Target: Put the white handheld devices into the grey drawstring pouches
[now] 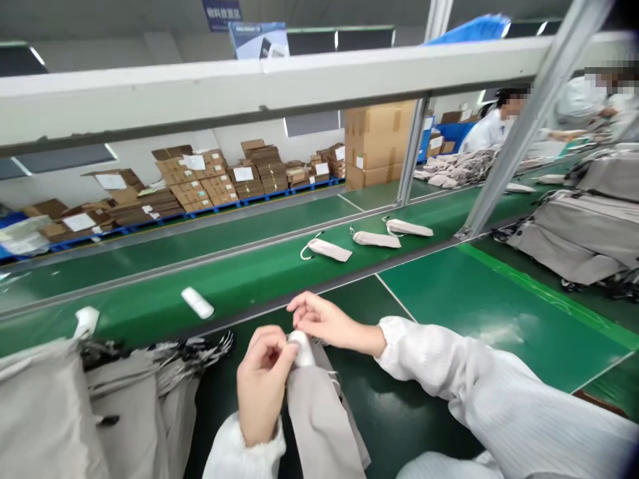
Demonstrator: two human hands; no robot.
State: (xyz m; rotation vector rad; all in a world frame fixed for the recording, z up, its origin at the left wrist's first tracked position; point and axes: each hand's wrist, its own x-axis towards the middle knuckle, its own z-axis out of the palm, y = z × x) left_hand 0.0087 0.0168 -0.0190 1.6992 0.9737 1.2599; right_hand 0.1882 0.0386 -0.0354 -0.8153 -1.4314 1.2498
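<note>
A rounded white device [302,350] sticks out of the mouth of a grey drawstring pouch [319,412] in front of me. My left hand [263,382] is closed in a pinch, thumb against the side of the device just above the cloth. Just over the device's upper end is my right hand [327,324], its fingers loosely bent and apart, seemingly gripping nothing. More grey pouches lie under the held one, partly hidden by it. To the left is a heap of grey pouches [130,406] with dark cord ends.
On the green conveyor belt [259,276] lie a white device [198,303], another white piece [86,321] and three filled pouches [329,250]. Stacked grey bags [584,233] stand at right. A metal post [536,120] and overhead beam [249,90] cross ahead. Co-workers [486,133] sit beyond.
</note>
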